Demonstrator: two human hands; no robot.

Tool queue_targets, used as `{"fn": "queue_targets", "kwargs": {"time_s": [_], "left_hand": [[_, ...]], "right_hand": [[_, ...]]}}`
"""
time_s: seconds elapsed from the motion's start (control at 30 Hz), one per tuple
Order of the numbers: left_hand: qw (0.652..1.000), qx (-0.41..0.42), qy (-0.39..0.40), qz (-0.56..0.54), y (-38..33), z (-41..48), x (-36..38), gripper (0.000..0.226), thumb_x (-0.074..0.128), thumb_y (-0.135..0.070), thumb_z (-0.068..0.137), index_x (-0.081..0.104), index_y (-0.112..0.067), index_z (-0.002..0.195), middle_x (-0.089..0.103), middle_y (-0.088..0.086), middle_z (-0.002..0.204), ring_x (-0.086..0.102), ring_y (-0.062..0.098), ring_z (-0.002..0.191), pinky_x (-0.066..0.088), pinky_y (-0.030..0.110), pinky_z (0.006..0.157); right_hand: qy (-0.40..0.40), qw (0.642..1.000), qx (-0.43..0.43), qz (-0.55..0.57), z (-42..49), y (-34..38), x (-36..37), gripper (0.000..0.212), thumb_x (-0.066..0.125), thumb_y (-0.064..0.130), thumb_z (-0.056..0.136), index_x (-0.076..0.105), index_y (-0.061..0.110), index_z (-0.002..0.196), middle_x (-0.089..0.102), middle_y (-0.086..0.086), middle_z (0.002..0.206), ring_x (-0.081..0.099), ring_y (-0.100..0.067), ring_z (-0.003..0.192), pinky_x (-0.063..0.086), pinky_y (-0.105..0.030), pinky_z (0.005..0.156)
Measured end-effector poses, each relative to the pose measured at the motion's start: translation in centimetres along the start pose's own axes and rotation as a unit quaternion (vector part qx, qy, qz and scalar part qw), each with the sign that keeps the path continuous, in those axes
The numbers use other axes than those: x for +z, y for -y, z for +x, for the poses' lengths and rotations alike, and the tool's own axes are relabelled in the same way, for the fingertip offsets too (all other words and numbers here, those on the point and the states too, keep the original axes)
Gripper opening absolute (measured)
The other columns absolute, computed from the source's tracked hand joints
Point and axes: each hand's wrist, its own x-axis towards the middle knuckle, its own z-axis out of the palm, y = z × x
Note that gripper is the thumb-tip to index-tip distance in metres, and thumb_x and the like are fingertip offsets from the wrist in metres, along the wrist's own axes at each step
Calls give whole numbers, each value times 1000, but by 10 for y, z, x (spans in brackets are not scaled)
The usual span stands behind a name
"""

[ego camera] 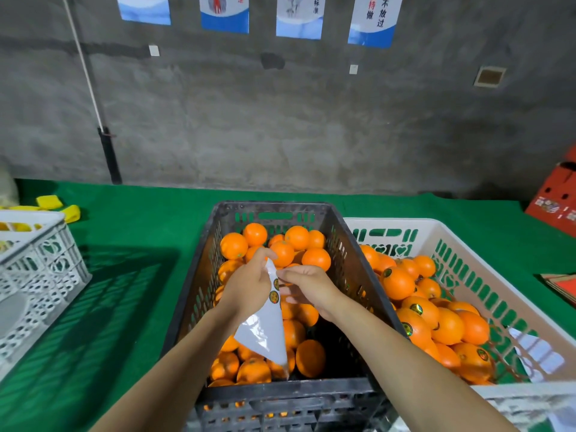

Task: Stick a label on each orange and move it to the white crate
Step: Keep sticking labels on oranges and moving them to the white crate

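A black crate (349,263) in front of me holds several unlabelled oranges (296,236). To its right a white crate (486,285) holds several oranges (397,282) with round stickers on them. My left hand (249,283) grips a white label sheet (266,322) by its upper edge, above the black crate. A few round labels (273,296) show near the sheet's top. My right hand (307,286) has its fingertips pinched at the sheet's right edge, beside those labels.
Green cloth (134,275) covers the table. Another white crate (40,266) stands at the left, with yellow pieces (59,207) behind it. A red carton (554,198) sits at the far right. A grey wall with posters rises behind the table.
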Motion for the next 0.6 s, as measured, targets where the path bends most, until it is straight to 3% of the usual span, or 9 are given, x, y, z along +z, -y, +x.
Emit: {"fn": "queue_targets", "kwargs": {"time_s": [0.1,0.23,0.33,0.4,0.47,0.5,0.57,0.6], "left_hand": [[1000,-14,14,-15,1,0,0,31,36,-14,101,41,-39,119,49,0,76,42,22,52,35,37,51],[1000,-22,10,-7,-1,1,-1,32,36,-14,101,41,-41,116,59,19,77,44,19,52,34,36,52],[1000,-22,0,-13,-3,0,0,29,36,-13,101,43,-35,120,53,16,67,42,21,50,35,37,52],[999,-28,-19,-3,-4,0,0,29,36,-12,102,44,-29,125,52,8,69,50,31,55,38,42,52],[997,-43,-54,28,-3,0,-1,31,38,-12,101,42,-25,130,46,-2,66,49,29,55,36,41,51],[995,-53,-73,43,-2,-1,-1,33,38,-11,101,40,-23,132,46,0,63,45,25,52,32,38,49],[990,-72,-101,68,-2,0,-3,38,39,-10,100,38,-21,136,50,5,60,42,20,50,26,33,46],[988,-78,-107,76,-2,0,-4,39,40,-10,100,37,-21,137,51,6,61,43,19,50,27,32,45]], "right_hand": [[9,1000,12,-4,-1,1,0,18,65,27,94,73,14,104,77,4,86,74,-13,82,58,-29,72],[8,1000,18,-19,0,-1,-1,17,61,26,97,72,15,103,75,8,81,73,-10,79,60,-28,72],[-3,1000,14,-23,2,-1,0,21,55,26,101,71,12,103,74,5,82,71,-9,76,57,-25,67],[-44,999,7,-25,3,-1,-2,26,51,24,102,70,7,102,71,-1,84,69,-13,76,56,-30,66],[-115,983,-42,-137,4,-5,-8,30,49,25,102,67,7,87,64,-4,76,63,-21,71,52,-37,64],[-141,958,-72,-239,4,-8,-12,31,49,27,102,64,10,80,59,-3,70,58,-22,67,46,-35,57],[-129,885,-91,-437,3,-14,-18,30,53,30,99,62,12,77,59,-3,69,56,-24,67,39,-32,52],[-93,858,-70,-500,3,-17,-20,27,56,30,97,64,11,81,62,-5,75,58,-27,72,43,-33,55]]}}
